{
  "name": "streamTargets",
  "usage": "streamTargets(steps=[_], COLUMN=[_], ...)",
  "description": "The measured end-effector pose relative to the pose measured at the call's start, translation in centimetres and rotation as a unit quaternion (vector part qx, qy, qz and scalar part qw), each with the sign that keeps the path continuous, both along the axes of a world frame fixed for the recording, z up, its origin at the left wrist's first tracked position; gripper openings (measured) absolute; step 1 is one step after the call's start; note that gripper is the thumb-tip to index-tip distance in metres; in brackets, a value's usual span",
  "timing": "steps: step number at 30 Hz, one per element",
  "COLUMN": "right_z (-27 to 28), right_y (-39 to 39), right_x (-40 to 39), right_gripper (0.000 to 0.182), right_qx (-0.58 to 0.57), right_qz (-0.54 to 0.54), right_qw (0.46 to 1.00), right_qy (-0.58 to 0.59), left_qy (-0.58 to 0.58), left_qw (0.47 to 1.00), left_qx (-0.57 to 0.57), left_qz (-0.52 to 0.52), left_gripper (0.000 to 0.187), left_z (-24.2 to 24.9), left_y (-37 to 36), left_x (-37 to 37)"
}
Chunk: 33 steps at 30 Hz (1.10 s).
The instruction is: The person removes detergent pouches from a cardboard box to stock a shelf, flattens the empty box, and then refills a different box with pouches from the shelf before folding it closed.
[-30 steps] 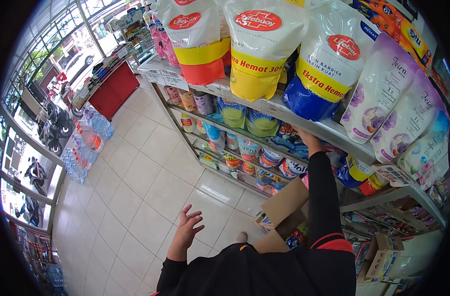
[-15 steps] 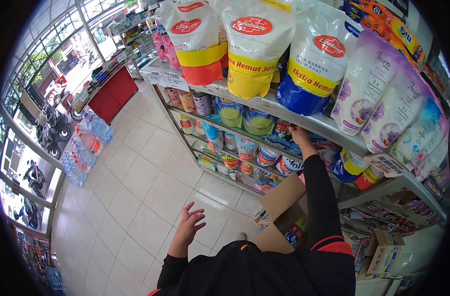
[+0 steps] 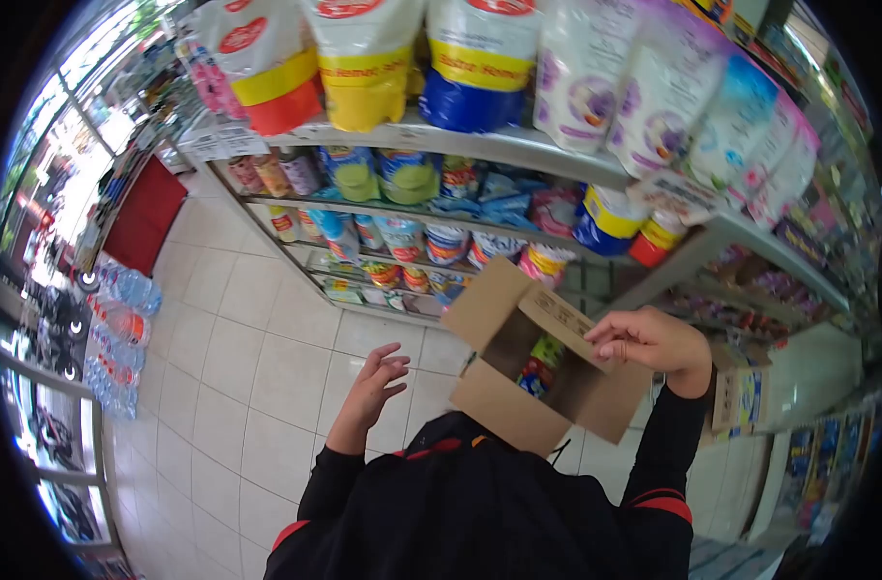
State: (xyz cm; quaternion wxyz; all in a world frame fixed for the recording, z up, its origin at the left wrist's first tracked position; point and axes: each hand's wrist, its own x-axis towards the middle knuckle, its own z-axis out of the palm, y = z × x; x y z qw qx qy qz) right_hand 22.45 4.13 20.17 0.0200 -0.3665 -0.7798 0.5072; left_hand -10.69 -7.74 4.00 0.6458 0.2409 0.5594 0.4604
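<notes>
An open cardboard box (image 3: 509,406) stands before me with its flaps folded out. Inside it lie a few colourful green, red and blue packs (image 3: 541,367). My right hand (image 3: 654,343) is over the box's right side, its loosely bent fingers overlapping a flap; nothing shows in them. Left of the box, over the tiled floor, my left hand (image 3: 371,387) hangs in the air with fingers apart, holding nothing. Beyond the box, the shelf unit (image 3: 383,200) carries green-labelled pouches (image 3: 407,176), a dark patterned pack (image 3: 458,177) and blue packets (image 3: 509,198).
Large refill pouches (image 3: 480,72) line the top shelf, with purple-and-white pouches (image 3: 586,87) to their right. Water bottles (image 3: 112,372) stand on the floor at left, near a red counter (image 3: 143,227). Another carton (image 3: 741,391) sits at right.
My right hand has withdrawn from the middle shelf and come back over the box. The view has shifted, bringing the box fully into sight. My left hand stays raised.
</notes>
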Motion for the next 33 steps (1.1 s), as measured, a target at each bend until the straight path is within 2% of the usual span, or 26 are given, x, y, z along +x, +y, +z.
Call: streamTargets(steps=[5, 8, 11, 12, 16, 17, 18, 22, 24, 25, 27, 31, 33], right_z=[-6.1, -10.4, -14.3, -15.3, -20.1, -21.5, -22.0, -23.2, -23.7, -23.6, -23.2, -24.0, -23.8], right_y=[-4.1, -5.1, -5.2, -5.0, -3.8, -3.4, -3.2, -2.8, -2.3, -2.3, -2.5, -1.6, -0.5], right_x=[3.0, 1.7, -1.0, -2.0, -3.7, -3.7, -3.8, -4.1, -4.4, -4.4, -4.1, -2.7, -1.6], right_gripper=[0.020, 0.021, 0.027, 0.029, 0.030, 0.030, 0.031, 0.030, 0.029, 0.029, 0.022, 0.020, 0.017], right_qx=[0.035, 0.093, 0.133, 0.140, 0.172, 0.178, 0.184, 0.211, 0.209, 0.212, 0.287, 0.289, 0.375], right_qz=[-0.102, -0.051, -0.051, -0.052, -0.057, -0.012, 0.035, 0.057, 0.067, 0.069, 0.073, 0.030, -0.034], right_qw=[0.994, 0.994, 0.974, 0.961, 0.967, 0.961, 0.953, 0.940, 0.920, 0.919, 0.908, 0.914, 0.918], right_qy=[-0.031, -0.021, -0.176, -0.232, -0.181, -0.209, -0.237, -0.261, -0.325, -0.326, -0.296, -0.282, -0.122], left_qy=[0.061, 0.085, 0.087, 0.087, 0.079, 0.089, 0.091, 0.101, 0.095, 0.087, 0.076, 0.101, 0.110], left_qw=[0.989, 0.979, 0.971, 0.970, 0.971, 0.970, 0.970, 0.969, 0.971, 0.972, 0.973, 0.969, 0.967], left_qx=[0.019, 0.039, 0.072, 0.071, 0.081, 0.079, 0.079, 0.078, 0.080, 0.080, 0.084, 0.096, 0.096], left_qz=[-0.136, -0.181, -0.212, -0.216, -0.212, -0.210, -0.209, -0.211, -0.205, -0.204, -0.199, -0.204, -0.208], left_gripper=[0.044, 0.044, 0.044, 0.044, 0.044, 0.043, 0.043, 0.041, 0.040, 0.039, 0.039, 0.036, 0.036], left_z=[-0.1, -0.6, -2.4, -2.6, -2.4, -2.2, -2.1, -2.2, -2.3, -2.3, -2.2, -2.6, -2.8], left_y=[1.8, 2.2, 2.3, 2.2, 1.6, 1.4, 1.2, 0.6, 0.4, 0.2, 0.2, 0.2, 0.5], left_x=[3.6, 4.9, 5.5, 5.7, 6.0, 6.0, 6.0, 5.8, 5.7, 5.7, 5.7, 5.9, 6.0])
